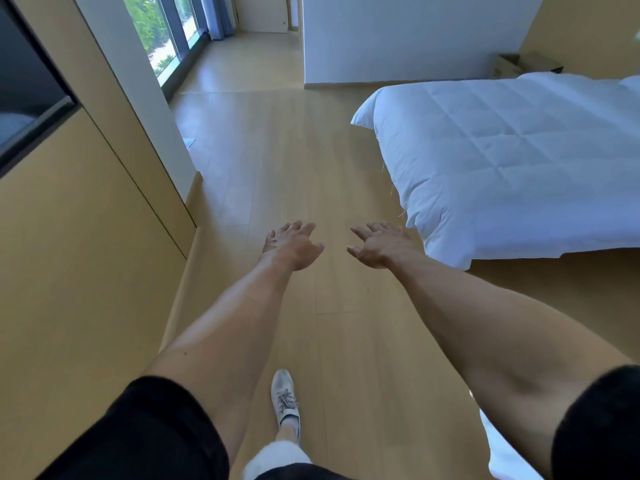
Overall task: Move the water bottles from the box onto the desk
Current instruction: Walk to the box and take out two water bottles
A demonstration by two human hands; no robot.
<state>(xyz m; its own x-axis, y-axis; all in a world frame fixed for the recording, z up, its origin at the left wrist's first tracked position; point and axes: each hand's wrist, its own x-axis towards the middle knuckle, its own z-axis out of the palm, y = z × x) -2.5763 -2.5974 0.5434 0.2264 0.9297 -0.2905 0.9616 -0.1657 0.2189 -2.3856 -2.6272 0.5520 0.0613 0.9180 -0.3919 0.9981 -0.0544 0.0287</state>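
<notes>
Two hands out in front of you in the head view, and neither one has anything in it: your left hand [292,245] and your right hand [375,245] both hang over the wooden floor [311,168] with fingers spread and relaxed, side by side and level with each other. No water bottles show anywhere, no desk either, so I cannot give you a long axis or say which hand sits nearer. The only box-like thing is a cardboard box [509,64] far ahead and to the right of your right hand, beyond the white bed [519,150]; whether it holds the bottles, I cannot tell. If so, my call is the right hand leads. One shoe [284,396] is planted below your hands.
</notes>
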